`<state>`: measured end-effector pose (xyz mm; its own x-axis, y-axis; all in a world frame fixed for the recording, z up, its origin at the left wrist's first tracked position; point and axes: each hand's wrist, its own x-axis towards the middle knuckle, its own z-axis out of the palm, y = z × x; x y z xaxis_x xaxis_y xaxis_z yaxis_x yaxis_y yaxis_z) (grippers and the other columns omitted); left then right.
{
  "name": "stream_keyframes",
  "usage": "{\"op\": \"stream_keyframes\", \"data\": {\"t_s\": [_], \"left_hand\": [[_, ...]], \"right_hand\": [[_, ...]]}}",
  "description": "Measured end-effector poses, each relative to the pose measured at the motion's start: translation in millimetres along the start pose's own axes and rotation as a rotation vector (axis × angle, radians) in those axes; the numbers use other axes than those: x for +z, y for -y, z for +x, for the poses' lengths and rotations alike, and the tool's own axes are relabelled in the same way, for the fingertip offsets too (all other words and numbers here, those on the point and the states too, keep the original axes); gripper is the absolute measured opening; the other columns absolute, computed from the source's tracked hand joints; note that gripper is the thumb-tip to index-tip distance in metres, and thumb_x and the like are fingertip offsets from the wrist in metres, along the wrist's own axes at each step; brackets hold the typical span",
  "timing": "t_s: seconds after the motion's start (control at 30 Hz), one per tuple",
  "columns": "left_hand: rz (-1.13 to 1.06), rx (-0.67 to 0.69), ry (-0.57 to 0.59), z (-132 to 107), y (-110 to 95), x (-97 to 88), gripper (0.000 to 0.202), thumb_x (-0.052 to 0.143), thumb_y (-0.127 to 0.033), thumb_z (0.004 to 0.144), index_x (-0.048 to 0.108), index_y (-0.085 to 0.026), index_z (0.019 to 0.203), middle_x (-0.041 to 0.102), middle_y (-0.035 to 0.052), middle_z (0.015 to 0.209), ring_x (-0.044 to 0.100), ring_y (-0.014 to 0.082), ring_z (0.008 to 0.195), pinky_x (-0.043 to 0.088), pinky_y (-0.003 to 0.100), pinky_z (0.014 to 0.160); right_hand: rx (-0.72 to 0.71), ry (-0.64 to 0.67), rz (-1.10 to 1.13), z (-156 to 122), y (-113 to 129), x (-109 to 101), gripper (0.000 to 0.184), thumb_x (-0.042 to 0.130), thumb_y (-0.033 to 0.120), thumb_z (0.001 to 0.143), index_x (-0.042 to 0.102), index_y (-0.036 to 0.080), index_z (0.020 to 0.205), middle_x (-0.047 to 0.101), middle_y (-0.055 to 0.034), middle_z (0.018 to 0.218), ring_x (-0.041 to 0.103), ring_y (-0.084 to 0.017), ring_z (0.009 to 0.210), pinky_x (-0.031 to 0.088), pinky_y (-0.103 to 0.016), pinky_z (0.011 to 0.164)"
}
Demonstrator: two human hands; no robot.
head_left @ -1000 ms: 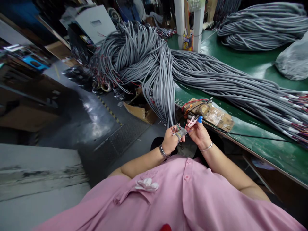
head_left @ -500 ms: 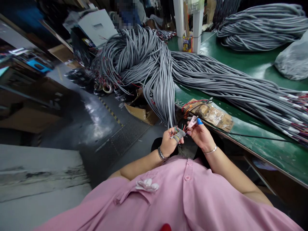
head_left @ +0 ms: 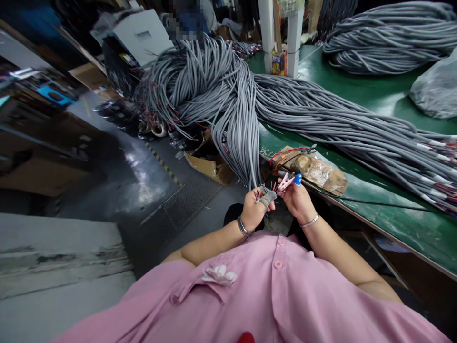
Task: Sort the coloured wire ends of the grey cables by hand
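Note:
My left hand point(head_left: 254, 211) is closed around the end of a grey cable point(head_left: 253, 157), whose thin coloured wires point(head_left: 263, 188) fan out above a taped fingertip. My right hand point(head_left: 297, 200) is closed on a small pink clip-like tool point(head_left: 284, 182), its tip at those wires; one finger wears a blue cap point(head_left: 297, 178). Both hands meet just off the near edge of the green table point(head_left: 360, 190). The cable runs up into a thick hanging bundle.
A large mass of grey cables point(head_left: 321, 119) drapes over the table and falls to the floor on the left. A brown taped block point(head_left: 314, 169) lies by the table edge. Beyond are another cable coil point(head_left: 389, 38), a grey bag point(head_left: 435, 90), white posts point(head_left: 294, 38) and a cardboard box point(head_left: 210, 164).
Little has moved. My right hand and the pink tool shifted slightly at the wire ends, while my left hand kept hold of the cable end.

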<state>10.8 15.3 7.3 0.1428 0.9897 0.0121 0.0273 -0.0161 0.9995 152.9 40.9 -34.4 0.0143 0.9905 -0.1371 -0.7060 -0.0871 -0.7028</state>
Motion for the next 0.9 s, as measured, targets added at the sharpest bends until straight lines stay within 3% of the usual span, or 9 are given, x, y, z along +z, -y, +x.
{"op": "stream_keyframes", "data": {"t_s": [0.23, 0.5, 0.73, 0.9], "left_hand": [[-0.017, -0.026, -0.015, 0.9, 4.2, 0.1, 0.031, 0.066, -0.043, 0.081, 0.058, -0.015, 0.068, 0.060, -0.0003, 0.052, 0.050, 0.0085, 0.045, 0.040, 0.021, 0.048], [-0.006, -0.014, 0.003, -4.6, 1.4, -5.6, 0.032, 0.066, -0.044, 0.080, 0.058, -0.015, 0.068, 0.061, 0.0006, 0.053, 0.052, 0.0090, 0.046, 0.041, 0.022, 0.049], [0.062, 0.001, 0.036, -10.1, 3.4, -14.3, 0.033, 0.065, -0.045, 0.081, 0.059, -0.015, 0.067, 0.062, 0.0012, 0.054, 0.053, 0.0098, 0.047, 0.041, 0.022, 0.050], [0.214, 0.081, 0.113, -10.3, 7.0, -19.7, 0.028, 0.062, -0.039, 0.084, 0.062, -0.016, 0.067, 0.065, 0.0030, 0.058, 0.058, 0.0121, 0.054, 0.045, 0.024, 0.058]], "right_hand": [[0.038, -0.072, 0.183, 0.1, 2.8, 9.8, 0.035, 0.077, 0.053, 0.070, 0.068, 0.021, 0.081, 0.071, -0.0005, 0.079, 0.062, -0.012, 0.070, 0.052, -0.023, 0.063], [0.101, 0.050, 0.151, -11.4, 4.0, -0.9, 0.047, 0.065, 0.068, 0.072, 0.067, 0.023, 0.086, 0.070, -0.0019, 0.085, 0.062, -0.012, 0.069, 0.052, -0.023, 0.060], [0.280, 0.239, -0.158, -24.0, 16.8, -12.7, 0.041, 0.073, 0.054, 0.073, 0.070, 0.017, 0.091, 0.070, -0.0056, 0.085, 0.061, -0.013, 0.069, 0.053, -0.027, 0.065], [0.161, 0.208, -0.388, -30.8, 22.6, -0.1, 0.024, 0.079, 0.038, 0.071, 0.072, 0.017, 0.081, 0.065, 0.0006, 0.069, 0.054, -0.010, 0.061, 0.047, -0.024, 0.062]]}}
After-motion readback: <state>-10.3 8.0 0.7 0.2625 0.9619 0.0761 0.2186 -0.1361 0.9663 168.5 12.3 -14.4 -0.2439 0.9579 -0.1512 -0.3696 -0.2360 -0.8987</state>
